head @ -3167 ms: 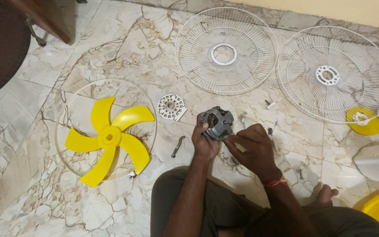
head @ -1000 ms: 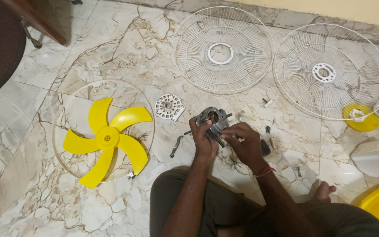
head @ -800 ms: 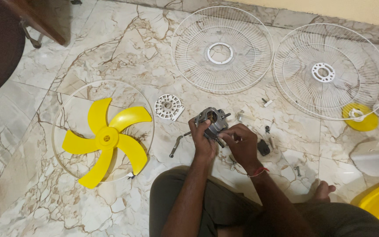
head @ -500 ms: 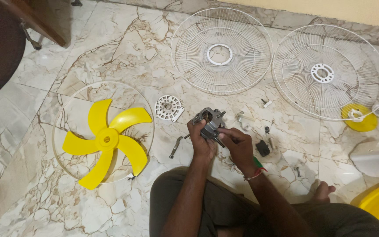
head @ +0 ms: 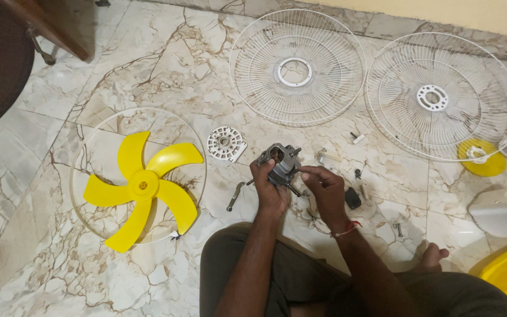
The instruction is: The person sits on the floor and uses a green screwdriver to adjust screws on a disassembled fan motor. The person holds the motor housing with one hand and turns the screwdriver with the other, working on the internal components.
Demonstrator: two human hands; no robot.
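Motor sits up off the floor, clamped in my left hand; my right hand, just beside it, pinches at its side. Feels like dense, rigid metal, so I'd grip the casing, not the thin shaft or wires

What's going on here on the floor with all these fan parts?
A person sits on the marble floor with a taken-apart fan around them. The left hand grips a small grey motor, and the right hand pinches at its side. A yellow fan blade lies to the left. Two white wire guards lie ahead, with small screws scattered nearby.
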